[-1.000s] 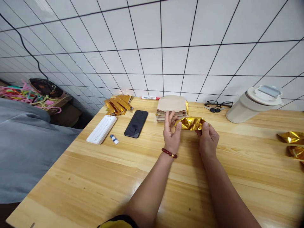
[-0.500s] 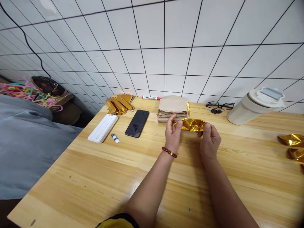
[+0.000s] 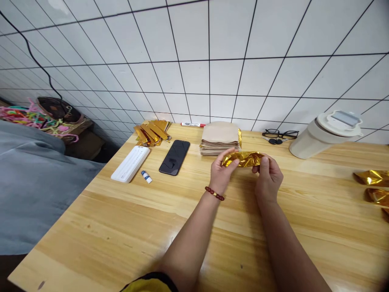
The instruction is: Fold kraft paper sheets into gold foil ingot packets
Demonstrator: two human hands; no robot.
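A crinkled, boat-shaped piece of gold foil paper [image 3: 246, 159] is held level above the wooden table, one end in each hand. My left hand [image 3: 221, 170], with a dark red bead bracelet [image 3: 214, 194] at the wrist, is closed on the left end, its thumb lying over the front. The right end is pinched between thumb and fingers of my right hand [image 3: 268, 176]. Just behind the foil sits a stack of brown paper sheets [image 3: 221, 136] with a gold edge at its right side.
Folded gold strips [image 3: 153, 133], a white power bank [image 3: 130, 164], a phone [image 3: 175, 157] and a small blue-white tube [image 3: 146, 177] lie left. A marker [image 3: 193, 125] and glasses [image 3: 280, 134] lie near the wall. A cup [image 3: 323, 134] and gold folded pieces [image 3: 372, 177] are right.
My left thumb has slid right along the front of the foil, and its left end sits deeper in my left hand. My right hand keeps its pinch.
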